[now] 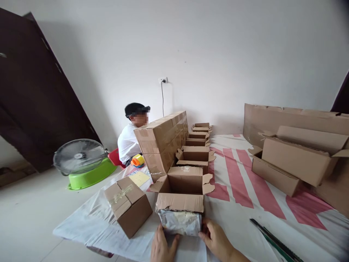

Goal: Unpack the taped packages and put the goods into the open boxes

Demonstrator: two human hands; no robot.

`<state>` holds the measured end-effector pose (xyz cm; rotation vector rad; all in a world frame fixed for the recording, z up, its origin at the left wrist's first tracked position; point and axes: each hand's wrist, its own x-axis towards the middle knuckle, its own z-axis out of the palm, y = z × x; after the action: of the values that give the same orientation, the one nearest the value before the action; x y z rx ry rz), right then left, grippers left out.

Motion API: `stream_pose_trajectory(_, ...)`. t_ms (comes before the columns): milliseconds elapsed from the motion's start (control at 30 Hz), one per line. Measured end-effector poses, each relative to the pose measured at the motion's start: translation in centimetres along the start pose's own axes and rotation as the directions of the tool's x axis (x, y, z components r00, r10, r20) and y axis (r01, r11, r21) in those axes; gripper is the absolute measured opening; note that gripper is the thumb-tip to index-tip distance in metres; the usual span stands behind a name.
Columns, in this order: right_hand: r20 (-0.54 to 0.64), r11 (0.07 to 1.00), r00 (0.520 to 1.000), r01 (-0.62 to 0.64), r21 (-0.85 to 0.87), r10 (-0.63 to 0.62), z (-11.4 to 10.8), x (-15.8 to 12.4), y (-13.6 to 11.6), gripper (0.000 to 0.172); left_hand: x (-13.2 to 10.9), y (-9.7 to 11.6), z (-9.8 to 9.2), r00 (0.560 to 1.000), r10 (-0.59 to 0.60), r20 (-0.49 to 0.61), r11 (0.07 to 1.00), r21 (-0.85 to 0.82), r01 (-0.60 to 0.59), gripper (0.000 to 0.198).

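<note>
An open cardboard box (180,202) stands at the near end of a row, its top flaps spread outward. Its near side carries a torn, whitish paper-like patch (180,222). My left hand (163,245) is at the lower left corner of that side, thumb and forefinger spread apart. At the lower right corner, my right hand (216,240) has its fingers bent around the edge with the thumb in front. A closed, taped cardboard carton (129,207) sits tilted to the view on the left.
Stacked taped cartons (163,138) form a wall beside several open boxes (195,156). Larger boxes (297,156) stand right. A dark green, long-bladed cutter-like tool (272,240) lies near the right front. A person (129,140) sits beyond; a fan (79,156) rests on a green basin (92,176).
</note>
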<state>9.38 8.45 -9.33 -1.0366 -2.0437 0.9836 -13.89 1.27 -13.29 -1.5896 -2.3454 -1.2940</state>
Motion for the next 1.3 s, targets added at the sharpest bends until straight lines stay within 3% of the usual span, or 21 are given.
stream_pose_trajectory(233,-0.008,1.0,1.0,0.012,0.002,-0.012,0.2,0.2,0.6,0.024,3.3,2.0,-0.4,0.996,-0.067,-0.059,0.98,-0.191,0.055,0.098)
stream_pose_trajectory(433,-0.021,0.999,0.999,-0.028,0.017,0.029,0.5,0.3,0.9,0.028,4.4,2.6,0.2,0.962,-0.233,0.142,0.901,-0.342,0.268,0.081)
stream_pose_trajectory(833,-0.018,0.999,0.999,-0.04,0.024,0.04,0.4,0.3,0.6,0.028,4.3,2.5,0.1,0.96,-0.24,0.147,0.88,-0.384,0.279,0.076)
stream_pose_trajectory(1300,-0.018,0.999,0.999,-0.039,0.011,0.04,0.1,0.3,0.1,0.029,4.3,2.5,0.1,0.957,-0.241,0.159,0.856,-0.43,0.287,0.085)
